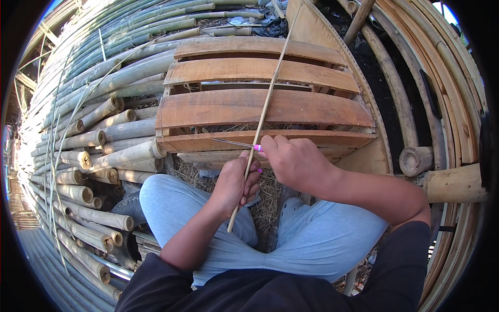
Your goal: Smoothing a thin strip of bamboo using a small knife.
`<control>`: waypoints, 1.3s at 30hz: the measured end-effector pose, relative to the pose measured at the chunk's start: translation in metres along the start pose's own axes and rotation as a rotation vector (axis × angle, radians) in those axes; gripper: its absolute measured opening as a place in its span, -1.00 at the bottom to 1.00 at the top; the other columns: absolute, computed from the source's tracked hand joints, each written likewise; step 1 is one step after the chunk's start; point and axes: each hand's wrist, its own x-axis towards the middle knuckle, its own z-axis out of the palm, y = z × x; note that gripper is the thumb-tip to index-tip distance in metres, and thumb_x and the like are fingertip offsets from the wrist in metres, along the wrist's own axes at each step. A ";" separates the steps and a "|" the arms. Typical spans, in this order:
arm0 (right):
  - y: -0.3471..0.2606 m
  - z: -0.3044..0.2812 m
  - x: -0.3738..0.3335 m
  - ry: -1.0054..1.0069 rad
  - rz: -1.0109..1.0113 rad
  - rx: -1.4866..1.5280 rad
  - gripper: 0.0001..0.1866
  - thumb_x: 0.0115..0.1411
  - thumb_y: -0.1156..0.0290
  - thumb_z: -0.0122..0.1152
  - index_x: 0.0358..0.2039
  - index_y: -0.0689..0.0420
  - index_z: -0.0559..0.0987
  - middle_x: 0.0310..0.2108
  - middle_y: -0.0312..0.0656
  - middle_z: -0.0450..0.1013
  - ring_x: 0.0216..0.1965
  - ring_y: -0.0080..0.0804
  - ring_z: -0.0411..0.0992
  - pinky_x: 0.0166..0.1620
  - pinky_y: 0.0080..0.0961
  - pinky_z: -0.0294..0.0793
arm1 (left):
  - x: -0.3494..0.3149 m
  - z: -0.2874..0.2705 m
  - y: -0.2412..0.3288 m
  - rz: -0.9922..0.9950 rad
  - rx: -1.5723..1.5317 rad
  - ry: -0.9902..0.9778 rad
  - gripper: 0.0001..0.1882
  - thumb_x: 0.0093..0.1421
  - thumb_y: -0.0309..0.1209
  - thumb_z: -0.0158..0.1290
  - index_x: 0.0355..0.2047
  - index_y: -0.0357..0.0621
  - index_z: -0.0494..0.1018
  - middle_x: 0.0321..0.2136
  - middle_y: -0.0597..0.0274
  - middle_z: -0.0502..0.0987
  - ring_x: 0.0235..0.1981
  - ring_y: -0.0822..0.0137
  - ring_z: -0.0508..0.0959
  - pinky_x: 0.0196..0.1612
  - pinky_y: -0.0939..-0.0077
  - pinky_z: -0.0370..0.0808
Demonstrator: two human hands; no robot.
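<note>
A long, thin bamboo strip (266,106) slants from between my knees up across the slatted wooden crate in front of me. My left hand (234,179) is closed around its lower part, and the strip's near end sticks out below my fist. My right hand (293,158) is closed just above, its fingers against the strip. From that fist a thin, dark, pointed knife blade (228,141) reaches leftward across the strip; the handle is hidden in my grip. Small bands of pink show at the fingers of both hands.
The wooden crate (265,106) with reddish-brown slats stands before my knees. Stacked bamboo poles (125,130) fill the left side, with loose thin strips over them. A curved board (332,41) and a thick bamboo pole (455,184) lie on the right. Straw (267,200) covers the ground.
</note>
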 end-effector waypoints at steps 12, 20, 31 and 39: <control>0.001 0.005 0.008 0.027 -0.048 -0.122 -0.90 0.22 0.45 0.11 -0.40 0.16 0.40 -0.67 -0.18 0.40 -0.66 -0.36 0.51 -0.63 -0.49 0.49 | -0.001 0.000 0.002 -0.028 -0.027 0.010 -0.59 0.46 -0.02 -0.34 -0.43 0.00 0.19 -0.82 0.49 0.08 -0.89 0.57 0.02 -0.84 0.67 -0.03; 0.028 0.007 0.018 0.101 0.038 -0.156 -0.87 0.25 0.43 0.09 -0.43 0.13 0.38 -0.67 -0.17 0.39 -0.62 -0.26 0.53 -0.61 -0.41 0.49 | -0.003 0.001 0.004 -0.064 -0.051 -0.002 -0.58 0.46 -0.02 -0.34 -0.43 -0.01 0.20 -0.82 0.49 0.07 -0.89 0.56 0.02 -0.85 0.67 -0.04; 0.043 0.011 0.024 0.116 0.073 -0.176 -0.91 0.20 0.46 0.10 -0.38 0.16 0.39 -0.62 -0.10 0.42 -0.64 -0.17 0.51 -0.59 -0.36 0.49 | -0.002 -0.002 0.008 -0.054 -0.067 0.002 -0.59 0.46 -0.03 -0.34 -0.42 -0.02 0.20 -0.83 0.49 0.07 -0.91 0.56 0.02 -0.87 0.66 -0.04; 0.016 0.008 0.017 0.046 0.055 -0.128 -0.91 0.21 0.46 0.10 -0.38 0.14 0.39 -0.63 -0.11 0.44 -0.61 -0.14 0.52 -0.57 -0.28 0.49 | -0.006 -0.007 0.009 -0.068 -0.021 -0.011 -0.61 0.46 -0.06 -0.36 -0.43 0.00 0.21 -0.81 0.50 0.09 -0.87 0.55 0.04 -0.82 0.61 -0.01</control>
